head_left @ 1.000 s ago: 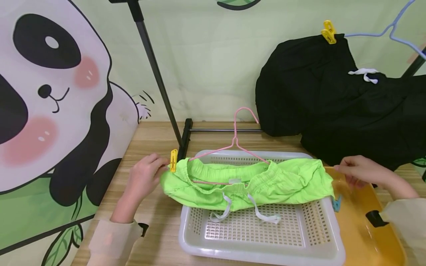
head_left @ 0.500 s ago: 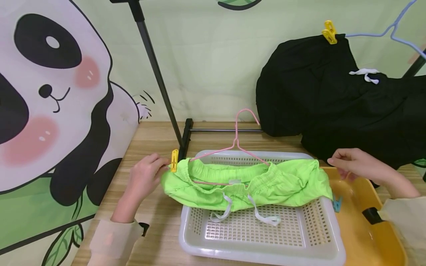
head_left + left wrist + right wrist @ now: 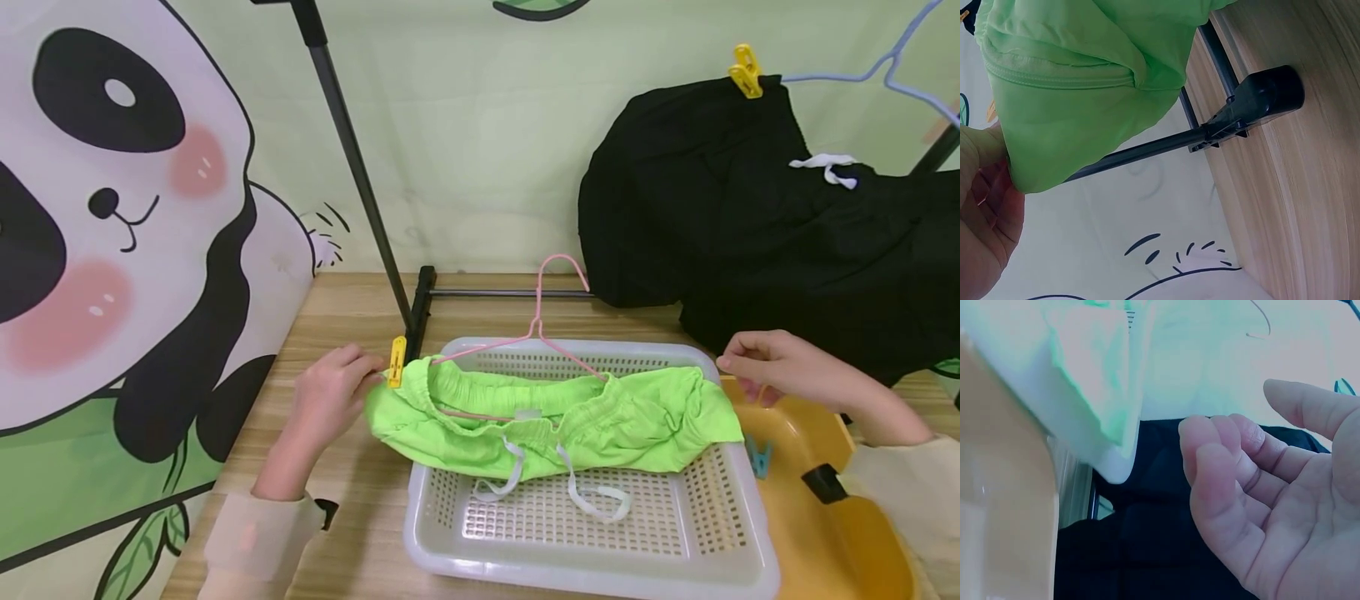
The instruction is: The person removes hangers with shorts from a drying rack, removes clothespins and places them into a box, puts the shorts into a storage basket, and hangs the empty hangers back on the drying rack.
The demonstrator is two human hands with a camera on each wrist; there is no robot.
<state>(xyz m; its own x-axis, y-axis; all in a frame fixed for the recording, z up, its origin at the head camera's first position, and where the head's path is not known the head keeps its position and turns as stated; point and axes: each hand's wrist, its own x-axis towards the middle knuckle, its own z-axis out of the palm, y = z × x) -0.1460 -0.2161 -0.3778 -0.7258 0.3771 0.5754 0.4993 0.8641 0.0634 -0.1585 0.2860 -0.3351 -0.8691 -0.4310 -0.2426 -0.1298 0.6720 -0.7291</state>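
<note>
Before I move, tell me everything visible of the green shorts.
The green shorts look like thin fabric, with a gathered waistband, white drawstrings and a likely zip. They spread wrinkled over the white basket, a pink hanger partly inside the waist. A yellow clip sits at the left end, where the left hand pinches the cloth.

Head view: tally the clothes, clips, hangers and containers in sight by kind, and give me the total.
Clothes: 2 (green garment, black garment)
Clips: 3 (green garment's yellow clip, black garment's yellow clip, blue clip)
Hangers: 2 (pink hanger, blue hanger)
Containers: 2 (white basket, orange tub)
Total: 9
</note>
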